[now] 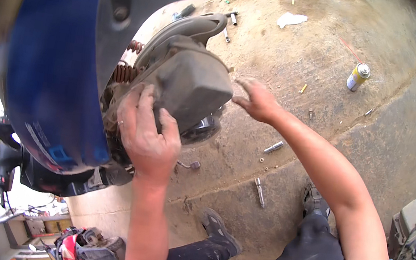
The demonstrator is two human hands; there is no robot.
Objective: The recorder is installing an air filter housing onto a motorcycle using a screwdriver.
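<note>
A blue scooter body panel (57, 59) fills the left side. To its right sits a dusty black plastic box-shaped cover (196, 82), which looks like an air filter housing. My left hand (148, 134) lies against the near left side of this cover, its fingers spread and holding nothing. At the cover's right end is my right hand (259, 102), thumb and fingers apart; whether the fingertips touch the edge I cannot tell. A rusty coil spring (125, 74) shows between the body panel and the cover. Behind the cover curves a dusty mudguard (182, 34).
On the dirty concrete floor stands a yellow and white spray can (358, 77) with a red straw. Metal socket tools (260, 192) and small fasteners (311, 113) lie scattered. A greyish engine-like part (413, 228) sits far right; a red motorcycle (74, 251) is lower left.
</note>
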